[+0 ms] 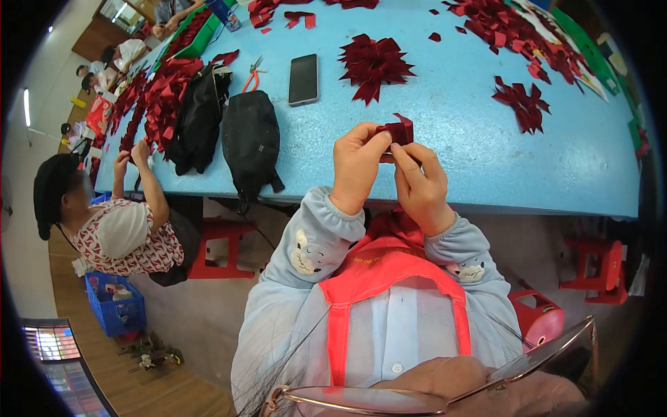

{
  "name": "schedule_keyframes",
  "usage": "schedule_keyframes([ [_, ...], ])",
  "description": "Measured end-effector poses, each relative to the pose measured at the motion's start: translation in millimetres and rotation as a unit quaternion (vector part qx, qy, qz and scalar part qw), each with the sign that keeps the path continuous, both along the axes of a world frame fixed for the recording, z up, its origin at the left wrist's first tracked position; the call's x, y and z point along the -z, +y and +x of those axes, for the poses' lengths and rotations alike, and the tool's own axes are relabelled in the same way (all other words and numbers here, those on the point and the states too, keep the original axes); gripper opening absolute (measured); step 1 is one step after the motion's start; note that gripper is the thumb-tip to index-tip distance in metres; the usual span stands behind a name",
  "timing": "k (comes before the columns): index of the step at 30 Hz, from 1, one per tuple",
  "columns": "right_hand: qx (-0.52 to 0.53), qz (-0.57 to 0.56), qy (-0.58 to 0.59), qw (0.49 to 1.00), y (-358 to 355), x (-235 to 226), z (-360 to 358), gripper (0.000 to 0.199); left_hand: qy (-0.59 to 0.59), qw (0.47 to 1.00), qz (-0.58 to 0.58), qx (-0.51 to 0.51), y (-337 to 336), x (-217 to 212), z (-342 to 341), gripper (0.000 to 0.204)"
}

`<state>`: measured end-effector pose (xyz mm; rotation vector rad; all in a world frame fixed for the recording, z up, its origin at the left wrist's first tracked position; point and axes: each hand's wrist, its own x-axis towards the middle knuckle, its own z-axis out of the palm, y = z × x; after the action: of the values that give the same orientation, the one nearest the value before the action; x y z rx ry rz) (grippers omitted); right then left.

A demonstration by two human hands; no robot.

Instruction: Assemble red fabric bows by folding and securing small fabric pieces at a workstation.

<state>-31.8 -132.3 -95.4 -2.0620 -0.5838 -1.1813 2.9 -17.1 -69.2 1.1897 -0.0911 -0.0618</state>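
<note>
A short loop of dark red velvet ribbon [399,131] is held up over the table's near edge, between both my hands. My left hand [356,161] pinches its left side with thumb and bent fingers. From the right, my right hand [424,182] pinches its lower part with thumb and fingertips. One loose end of ribbon sticks up at the top. Beyond my hands lies a large dark red ribbon bow [376,64] with pointed ends. A smaller bow [522,105] lies farther right.
A phone [303,80], two black bags [251,137] and red-handled pliers [253,75] lie to the left on the blue table [458,177]. Heaps of red ribbon pieces [497,29] cover the far right. A co-worker [121,219] handles ribbon at the left edge.
</note>
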Motion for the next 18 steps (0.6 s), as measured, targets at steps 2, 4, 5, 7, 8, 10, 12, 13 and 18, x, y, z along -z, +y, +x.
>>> schedule_keyframes([
  [2,0.003,0.022,0.0,1.0,-1.0,-3.7,-4.6,0.032,-0.053,0.996,0.057,-0.04,-7.8,2.3,-2.7,0.011],
  [4,-0.001,0.058,0.001,0.998,-3.8,-9.4,-9.1,0.029,-0.106,0.985,0.121,-0.058,-12.0,4.1,-4.8,0.011],
  [5,0.003,0.06,0.002,0.998,-6.8,-10.5,-10.0,0.029,-0.158,0.967,0.183,-0.081,-13.3,5.3,-5.3,0.011],
  [7,-0.003,0.122,0.058,0.991,-15.6,-12.0,-11.3,0.022,-0.207,0.943,0.242,-0.098,-14.1,4.7,-4.7,0.012],
  [8,-0.006,0.152,0.085,0.985,-20.7,-13.7,-11.8,0.019,-0.242,0.931,0.263,-0.077,-11.7,3.4,-2.6,0.012],
  [10,-0.004,0.165,0.12,0.979,-37.8,-25.7,-7.4,0.017,-0.308,0.902,0.301,-0.031,-3.9,-1.4,1.4,0.012],
  [12,0.001,0.178,0.157,0.971,-52.6,-32.2,0.7,0.016,-0.294,0.908,0.297,0.019,5.8,-6.0,4.5,0.012],
  [13,-0.056,0.192,0.233,0.952,-59.3,-34.4,4.4,0.015,-0.284,0.911,0.291,0.063,10.0,-9.0,4.4,0.013],
  [18,-0.227,0.132,0.416,0.871,-84.4,-47.3,19.2,0.015,-0.162,0.945,0.18,0.22,25.1,-3.2,14.9,0.015],
])
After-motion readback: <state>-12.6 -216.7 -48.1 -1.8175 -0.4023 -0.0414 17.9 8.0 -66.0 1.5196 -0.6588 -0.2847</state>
